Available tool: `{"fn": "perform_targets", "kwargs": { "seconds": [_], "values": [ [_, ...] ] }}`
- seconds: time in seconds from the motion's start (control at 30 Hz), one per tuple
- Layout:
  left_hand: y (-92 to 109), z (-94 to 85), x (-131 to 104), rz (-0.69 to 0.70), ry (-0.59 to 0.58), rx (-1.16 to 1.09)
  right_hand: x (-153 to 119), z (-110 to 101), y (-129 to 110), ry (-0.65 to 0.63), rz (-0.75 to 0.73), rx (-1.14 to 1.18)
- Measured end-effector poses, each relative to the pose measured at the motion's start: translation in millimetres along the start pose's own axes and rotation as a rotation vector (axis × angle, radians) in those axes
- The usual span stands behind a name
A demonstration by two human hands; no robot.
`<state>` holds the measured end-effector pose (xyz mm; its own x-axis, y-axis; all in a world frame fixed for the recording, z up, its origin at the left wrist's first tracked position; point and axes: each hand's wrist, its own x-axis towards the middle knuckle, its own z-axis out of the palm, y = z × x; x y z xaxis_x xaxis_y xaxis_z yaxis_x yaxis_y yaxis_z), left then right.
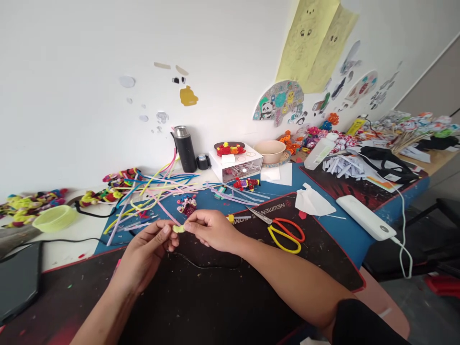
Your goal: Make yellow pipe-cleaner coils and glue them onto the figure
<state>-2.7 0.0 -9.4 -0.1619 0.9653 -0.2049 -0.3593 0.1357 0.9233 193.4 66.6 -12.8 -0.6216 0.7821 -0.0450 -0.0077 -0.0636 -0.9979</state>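
Between the fingertips of both hands is a short, pale yellow piece of pipe cleaner [178,229]. My left hand [143,254] pinches its left end between thumb and fingers. At the other end, the thumb and forefinger of my right hand [213,231] are closed on it. Just behind the hands sits a small dark red and blue pipe-cleaner figure [187,206]. Scissors [285,232] with one red and one yellow handle lie spread on the black mat [201,302], right of my right hand. A thin dark wire [206,267] curves across the mat below the hands.
Loose coloured pipe cleaners [158,187] are heaped at the back left. Behind them stand a black thermos [185,151], a white drawer box [237,163] and a beige bowl [269,152]. A phone [19,282] is at left, a white power bank [366,218] at right.
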Motion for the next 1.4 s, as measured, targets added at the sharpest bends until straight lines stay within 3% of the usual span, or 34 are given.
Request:
{"fn": "perform_targets", "kwargs": {
  "seconds": [0.27, 0.6, 0.9, 1.17, 1.4],
  "values": [
    [-2, 1.5, -1, 0.061, -0.076, 0.073, -2, -3, 6, -0.001, -0.058, -0.029],
    [1, 3.4, -1, 0.117, -0.057, 0.164, -1, -3, 8, -0.024, -0.047, -0.025],
    [4, 2.5, 3, -0.006, 0.017, 0.184, 6, -3, 12, 0.134, -0.152, -0.35],
    [2, -7.3, 7, -0.077, 0.03, 0.224, 8, 4, 13, 0.148, -0.169, -0.453],
    [6, -14.8, 7, -0.048, 0.052, 0.226, 14, 8, 2, 0.115, -0.123, -0.489]
  ]
}}
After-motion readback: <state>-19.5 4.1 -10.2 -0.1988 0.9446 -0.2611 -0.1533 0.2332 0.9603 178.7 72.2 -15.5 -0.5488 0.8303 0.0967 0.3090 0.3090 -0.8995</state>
